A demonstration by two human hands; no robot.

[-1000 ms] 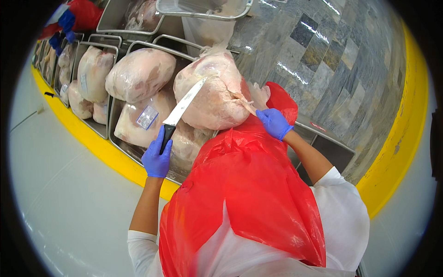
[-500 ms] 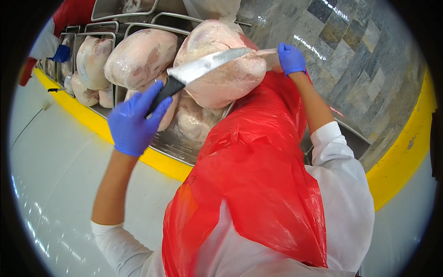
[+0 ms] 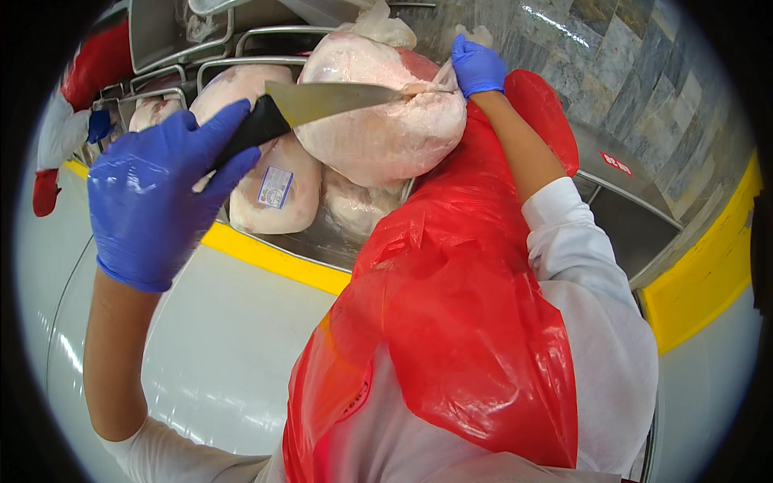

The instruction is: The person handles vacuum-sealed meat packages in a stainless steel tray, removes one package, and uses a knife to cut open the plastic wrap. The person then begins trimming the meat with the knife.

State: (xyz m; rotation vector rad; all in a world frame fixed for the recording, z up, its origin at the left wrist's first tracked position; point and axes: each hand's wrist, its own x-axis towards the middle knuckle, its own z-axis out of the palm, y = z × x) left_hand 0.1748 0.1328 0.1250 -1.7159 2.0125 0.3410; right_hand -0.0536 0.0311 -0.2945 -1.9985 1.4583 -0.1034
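Note:
My left hand (image 3: 149, 201), in a blue glove, is closed around the black handle of a broad-bladed knife (image 3: 338, 103). The blade reaches across a large pale piece of meat (image 3: 374, 145) in clear plastic wrap. Its tip lies at the gathered, twisted end of the wrap (image 3: 441, 80). My right hand (image 3: 479, 68), also gloved in blue, grips that end and pulls it taut, away from the meat. Below the knife lies another wrapped piece of meat (image 3: 270, 213) with a white and blue label. A further wrapped piece (image 3: 358, 201) sits beside it.
Metal frames and bins (image 3: 270, 60) stand behind the meat, and a yellow edge (image 3: 274, 259) runs in front. Another person's sleeve (image 3: 60, 133) shows at the far left. My red plastic apron (image 3: 451, 322) hangs close to the meat. Grey tiles (image 3: 620, 72) lie at the upper right.
My left hand has moved left and nearer, and the knife now lies more level, its tip still at the twisted wrap. My right hand has shifted slightly up and left.

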